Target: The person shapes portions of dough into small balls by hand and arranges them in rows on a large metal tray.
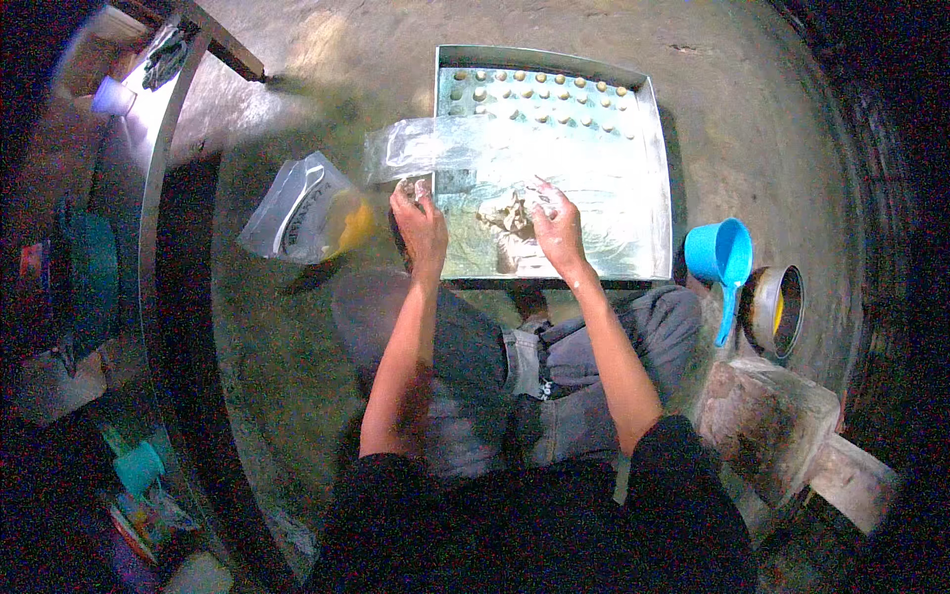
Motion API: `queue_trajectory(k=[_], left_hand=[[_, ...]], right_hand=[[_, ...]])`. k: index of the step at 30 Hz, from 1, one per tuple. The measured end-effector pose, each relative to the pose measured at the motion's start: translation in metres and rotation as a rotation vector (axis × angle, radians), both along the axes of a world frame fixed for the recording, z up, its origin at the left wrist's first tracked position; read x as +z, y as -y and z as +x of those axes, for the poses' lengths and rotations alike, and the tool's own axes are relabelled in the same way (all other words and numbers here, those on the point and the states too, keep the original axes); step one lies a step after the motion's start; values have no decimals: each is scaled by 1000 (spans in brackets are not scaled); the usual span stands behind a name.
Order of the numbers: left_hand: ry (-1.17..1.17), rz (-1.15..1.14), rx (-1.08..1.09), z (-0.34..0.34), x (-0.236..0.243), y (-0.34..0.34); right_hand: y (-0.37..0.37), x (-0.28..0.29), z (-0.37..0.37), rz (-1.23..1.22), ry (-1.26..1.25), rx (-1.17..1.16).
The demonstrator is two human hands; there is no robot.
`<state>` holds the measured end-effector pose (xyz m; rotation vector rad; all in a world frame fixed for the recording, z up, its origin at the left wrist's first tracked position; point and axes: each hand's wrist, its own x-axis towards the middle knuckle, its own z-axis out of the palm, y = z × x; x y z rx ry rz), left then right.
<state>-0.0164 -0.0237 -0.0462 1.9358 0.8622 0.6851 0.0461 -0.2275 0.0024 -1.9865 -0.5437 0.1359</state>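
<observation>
Here, looking down from the head camera, we see a lump of dough lying on the near part of the metal tray, with rows of small dough balls at the tray's far side. Our right hand pinches at the lump's right edge; our left hand sits at the tray's left rim, closed on a small bit of dough. We judge the dough soft, sticky and light, best taken in small pinches from its edge. A clear plastic sheet blurs the tray's left part; our fingertips are hard to make out.
</observation>
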Motion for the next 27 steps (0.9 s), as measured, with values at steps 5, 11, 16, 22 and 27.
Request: queue_trajectory(k=[5, 11, 16, 22, 27], left_hand=[[9, -1, -37, 1, 5, 3], [8, 8, -65, 3, 11, 6], [15, -25, -23, -3, 1, 1], [25, -42, -58, -4, 1, 2], [38, -66, -62, 0, 0, -1]], right_hand=[[-14, -28, -21, -452, -166, 59], [-66, -46, -38, -461, -195, 61], [-90, -22, -45, -613, -133, 468], [-57, -23, -47, -506, 139, 604], [-53, -21, -44, -531, 116, 721]])
